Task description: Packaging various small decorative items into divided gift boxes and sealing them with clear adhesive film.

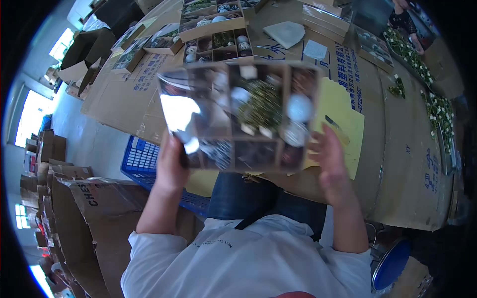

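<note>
A flat divided box with a clear, shiny lid [214,94] is held up in front of me, slightly blurred. Through the lid show a bundle of green moss or twigs, white balls and dark pieces in separate compartments. My left hand [172,161] grips the box at its lower left side, the thumb near the edge. Beside the lower right edge is my right hand [330,161], its fingers spread apart; whether the fingertips touch the box I cannot tell. Yellow paper sheets [343,116] lie on the cardboard behind and under the box.
Cardboard [392,134] covers the table. Similar filled boxes [218,43] stand at the back, with stacked lidded boxes [325,22] to their right. White-flowered greenery [410,54] lies far right, near another person's hand [416,44]. A blue basket [141,159] and a carton [99,208] are at left.
</note>
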`<action>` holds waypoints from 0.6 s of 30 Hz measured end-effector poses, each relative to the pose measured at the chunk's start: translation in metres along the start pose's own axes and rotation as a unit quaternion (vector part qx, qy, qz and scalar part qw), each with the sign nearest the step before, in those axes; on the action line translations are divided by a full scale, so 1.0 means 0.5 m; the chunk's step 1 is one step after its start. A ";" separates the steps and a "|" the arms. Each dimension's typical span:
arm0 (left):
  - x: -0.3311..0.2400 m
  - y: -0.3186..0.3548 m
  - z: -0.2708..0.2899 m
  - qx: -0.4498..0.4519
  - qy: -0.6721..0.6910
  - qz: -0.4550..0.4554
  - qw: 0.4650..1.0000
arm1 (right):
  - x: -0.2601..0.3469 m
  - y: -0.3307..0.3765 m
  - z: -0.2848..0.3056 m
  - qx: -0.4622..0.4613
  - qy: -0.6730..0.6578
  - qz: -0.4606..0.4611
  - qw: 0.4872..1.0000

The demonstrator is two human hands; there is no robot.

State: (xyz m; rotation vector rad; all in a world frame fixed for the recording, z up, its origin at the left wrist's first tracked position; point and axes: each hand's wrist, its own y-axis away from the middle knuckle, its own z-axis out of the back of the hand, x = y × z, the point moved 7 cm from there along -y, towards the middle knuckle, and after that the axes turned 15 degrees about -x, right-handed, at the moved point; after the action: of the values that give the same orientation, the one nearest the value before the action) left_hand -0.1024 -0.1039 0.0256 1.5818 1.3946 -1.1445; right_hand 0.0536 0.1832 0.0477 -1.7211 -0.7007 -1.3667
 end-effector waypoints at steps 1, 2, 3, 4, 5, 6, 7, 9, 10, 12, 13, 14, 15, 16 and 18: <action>0.000 0.031 -0.042 0.066 -0.048 -0.023 0.996 | 0.002 0.012 -0.024 0.010 0.011 0.036 0.999; 0.007 0.056 -0.055 0.058 -0.046 -0.023 0.997 | 0.005 0.015 -0.050 -0.014 -0.061 -0.059 0.996; 0.012 0.071 -0.056 0.092 -0.052 -0.003 0.994 | 0.011 0.007 -0.044 -0.030 -0.058 -0.077 0.995; 0.016 0.083 -0.057 0.125 -0.057 0.017 0.990 | 0.010 -0.001 -0.037 -0.045 -0.055 -0.095 0.993; 0.010 0.091 -0.058 0.123 -0.059 0.037 0.990 | 0.010 0.003 -0.039 -0.028 -0.073 -0.070 0.994; 0.005 0.096 -0.058 0.122 -0.061 0.058 0.989 | 0.008 0.012 -0.040 -0.011 -0.044 -0.048 0.998; 0.005 0.090 -0.043 0.124 -0.068 0.052 0.989 | 0.009 0.020 -0.044 0.005 -0.014 -0.025 1.000; -0.001 0.084 -0.037 0.098 0.009 0.105 0.990 | 0.013 0.036 -0.059 0.022 0.027 -0.011 0.999; -0.007 0.076 -0.037 0.045 0.019 0.095 0.994 | 0.009 0.045 -0.063 0.027 0.052 -0.011 0.998; -0.018 0.056 -0.045 0.075 0.052 0.078 0.993 | 0.019 0.045 -0.068 0.028 0.061 -0.006 0.998; -0.034 0.048 -0.057 0.088 0.071 0.059 0.992 | 0.021 0.044 -0.072 0.047 0.073 -0.003 0.996; -0.054 0.040 -0.070 0.080 0.083 0.043 0.992 | 0.022 0.045 -0.075 0.063 0.085 0.001 0.994; -0.068 0.033 -0.077 0.072 0.094 0.026 0.993 | 0.013 0.049 -0.080 0.043 0.051 -0.018 0.998; -0.064 0.022 -0.069 0.070 0.124 0.027 0.990 | 0.016 0.048 -0.079 0.041 0.051 -0.017 0.998; -0.085 0.012 -0.069 0.050 0.077 -0.062 0.994 | 0.010 0.046 -0.082 0.068 0.065 -0.047 0.994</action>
State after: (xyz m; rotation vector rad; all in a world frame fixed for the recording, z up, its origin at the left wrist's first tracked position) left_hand -0.0921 -0.0876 0.0771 1.7038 1.5766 -1.2018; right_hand 0.0529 0.1358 0.0504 -1.4956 -0.7899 -1.4469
